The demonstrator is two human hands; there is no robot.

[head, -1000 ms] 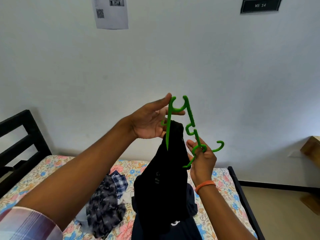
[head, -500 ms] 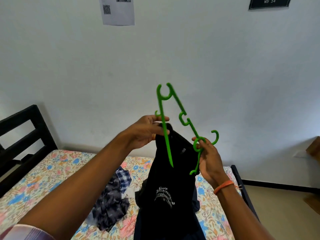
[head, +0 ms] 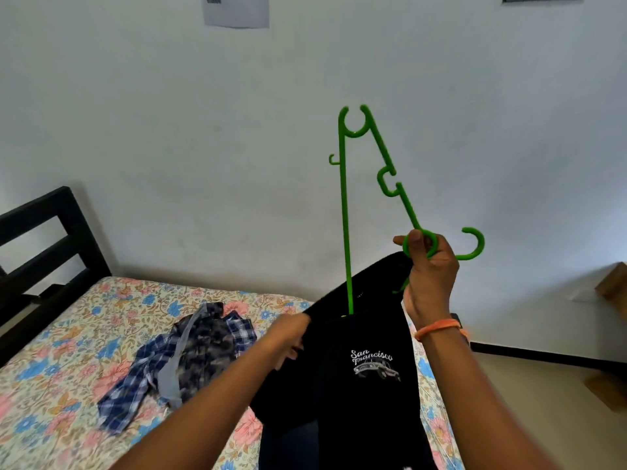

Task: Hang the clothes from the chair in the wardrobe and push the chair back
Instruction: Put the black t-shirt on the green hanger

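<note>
White wall [head: 169,130] fills the background, a sheet of paper [head: 235,11] taped high on it, and down below sits a bed with a floral sheet [head: 61,351] and a black headboard [head: 40,239] at the left. On that sheet lies a crumpled checked shirt [head: 190,354], blue and dark, well apart from the action. And the action is up front: the right hand [head: 429,276], orange band [head: 437,327] on the wrist, grips the green hanger [head: 344,215] by the loop at the base of its hook, fingers curled round the plastic, hanger tilted steeply with one shoulder end pointing up at the wall. The long straight bar runs down and its lower end goes into the opening of the black T-shirt [head: 359,401], which carries a white "San Francisco" print on the front. The left hand [head: 288,337] is at the shirt's upper edge, fingers closed on the black fabric just beside the bar, though it is blurred.
</note>
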